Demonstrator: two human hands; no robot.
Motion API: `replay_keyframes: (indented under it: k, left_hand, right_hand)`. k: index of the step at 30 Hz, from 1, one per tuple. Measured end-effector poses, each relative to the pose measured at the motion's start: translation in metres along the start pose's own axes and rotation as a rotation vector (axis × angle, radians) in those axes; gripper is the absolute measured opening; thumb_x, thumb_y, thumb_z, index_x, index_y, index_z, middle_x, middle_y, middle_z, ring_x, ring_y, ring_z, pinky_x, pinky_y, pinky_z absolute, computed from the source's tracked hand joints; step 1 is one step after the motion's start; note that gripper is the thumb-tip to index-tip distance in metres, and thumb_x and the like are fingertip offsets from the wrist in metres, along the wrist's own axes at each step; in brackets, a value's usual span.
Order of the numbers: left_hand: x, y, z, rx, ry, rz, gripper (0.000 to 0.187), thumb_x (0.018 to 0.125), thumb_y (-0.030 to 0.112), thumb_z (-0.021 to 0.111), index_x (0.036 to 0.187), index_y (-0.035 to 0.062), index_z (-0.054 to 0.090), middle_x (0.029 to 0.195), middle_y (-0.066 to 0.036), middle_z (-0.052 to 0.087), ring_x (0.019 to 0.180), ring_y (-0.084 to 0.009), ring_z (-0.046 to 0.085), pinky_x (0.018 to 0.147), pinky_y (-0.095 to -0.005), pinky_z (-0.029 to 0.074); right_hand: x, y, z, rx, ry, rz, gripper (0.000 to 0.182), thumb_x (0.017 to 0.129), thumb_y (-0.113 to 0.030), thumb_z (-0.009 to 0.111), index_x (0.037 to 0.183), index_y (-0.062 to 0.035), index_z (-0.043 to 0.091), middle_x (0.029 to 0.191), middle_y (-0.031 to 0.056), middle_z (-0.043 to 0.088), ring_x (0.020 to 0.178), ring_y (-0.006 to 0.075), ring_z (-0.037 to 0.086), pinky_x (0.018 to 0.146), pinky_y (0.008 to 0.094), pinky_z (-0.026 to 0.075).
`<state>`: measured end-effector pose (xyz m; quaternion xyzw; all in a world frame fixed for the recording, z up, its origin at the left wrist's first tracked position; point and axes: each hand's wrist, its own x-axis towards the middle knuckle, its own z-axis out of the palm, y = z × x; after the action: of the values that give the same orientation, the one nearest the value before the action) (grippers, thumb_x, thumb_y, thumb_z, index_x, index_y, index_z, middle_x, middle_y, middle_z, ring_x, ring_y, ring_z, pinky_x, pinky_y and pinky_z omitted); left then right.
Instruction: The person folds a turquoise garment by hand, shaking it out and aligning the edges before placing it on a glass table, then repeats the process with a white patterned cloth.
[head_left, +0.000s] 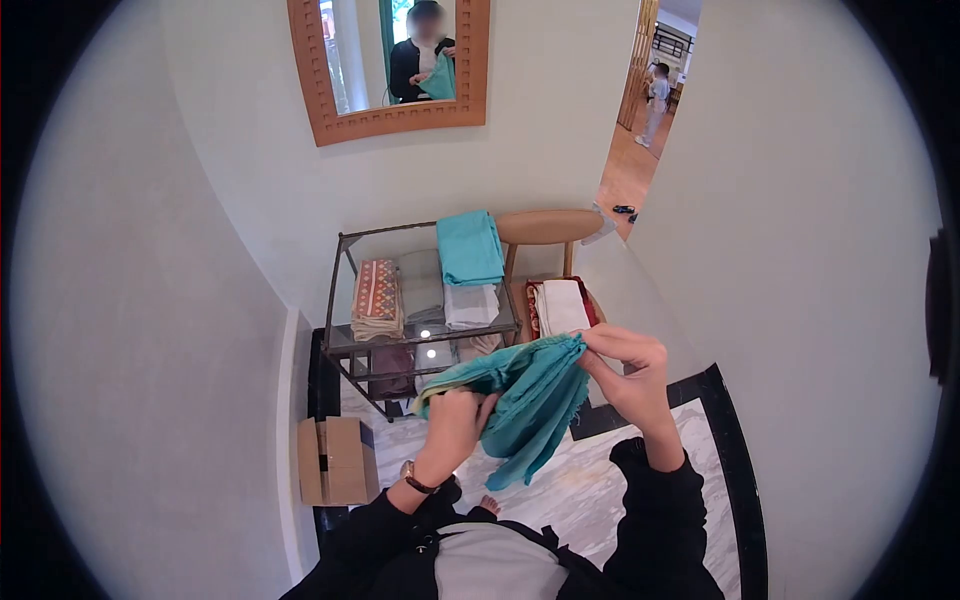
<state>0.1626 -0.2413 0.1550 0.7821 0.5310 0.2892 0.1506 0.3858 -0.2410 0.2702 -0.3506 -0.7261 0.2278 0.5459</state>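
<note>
A teal cloth (535,400) with a frayed edge hangs in loose folds between my two hands, above the floor. My right hand (632,375) pinches one upper corner of it between thumb and fingertips. Lower and to the left, my left hand (457,432) grips the cloth's other end, its fingers partly hidden in the fabric. Beyond the hands, a folded turquoise cloth (470,247) drapes over the back of a glass shelf rack (425,331). A patterned orange stack of folded cloth (377,298) and a folded white cloth (470,306) lie on its upper level.
Beside the rack stands a wooden chair (550,226) bearing a red-edged holder with white cloth (560,306). An open cardboard box (338,460) sits on the floor at left. A framed mirror (470,70) hangs above. Through an opening at right, another person (655,100) stands far off.
</note>
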Motion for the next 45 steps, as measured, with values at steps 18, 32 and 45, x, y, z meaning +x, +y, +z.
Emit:
replay_keyframes:
  k: [18, 32, 45]
  left_hand:
    - [-0.009, 0.009, -0.1, 0.016, -0.174, 0.249, 0.033, 0.086, 0.028, 0.068, 0.08, -0.0038, 0.061, 0.08, -0.018, 0.061, 0.076, -0.0376, 0.059, 0.066, -0.0424, 0.047]
    - [-0.022, 0.012, -0.146, 0.485, 0.35, 0.58, 0.033, 0.067, 0.022, 0.082, 0.079, 0.0036, 0.058, 0.102, -0.011, 0.057, 0.115, -0.0333, 0.052, 0.103, -0.0522, 0.039]
    - [0.001, 0.002, -0.201, -0.18, -0.535, 0.174, 0.026, 0.073, 0.016, 0.081, 0.084, 0.0029, 0.061, 0.088, -0.008, 0.061, 0.087, -0.0276, 0.057, 0.073, -0.0363, 0.046]
  right_hand:
    - [-0.004, 0.027, -0.032, 0.083, 0.265, 0.225, 0.017, 0.086, 0.001, 0.067, 0.103, 0.0049, 0.071, 0.092, 0.0074, 0.069, 0.076, 0.0091, 0.059, 0.071, 0.0217, 0.047]
    - [-0.001, 0.026, -0.052, 0.076, 0.398, 0.258, 0.017, 0.089, -0.002, 0.067, 0.103, 0.0058, 0.071, 0.092, 0.0055, 0.068, 0.078, 0.0075, 0.058, 0.072, 0.0208, 0.046]
    - [-0.007, 0.013, -0.05, 0.071, 0.294, 0.187, 0.017, 0.086, 0.005, 0.066, 0.102, 0.0074, 0.07, 0.092, 0.0085, 0.068, 0.079, 0.0089, 0.059, 0.071, 0.0211, 0.046]
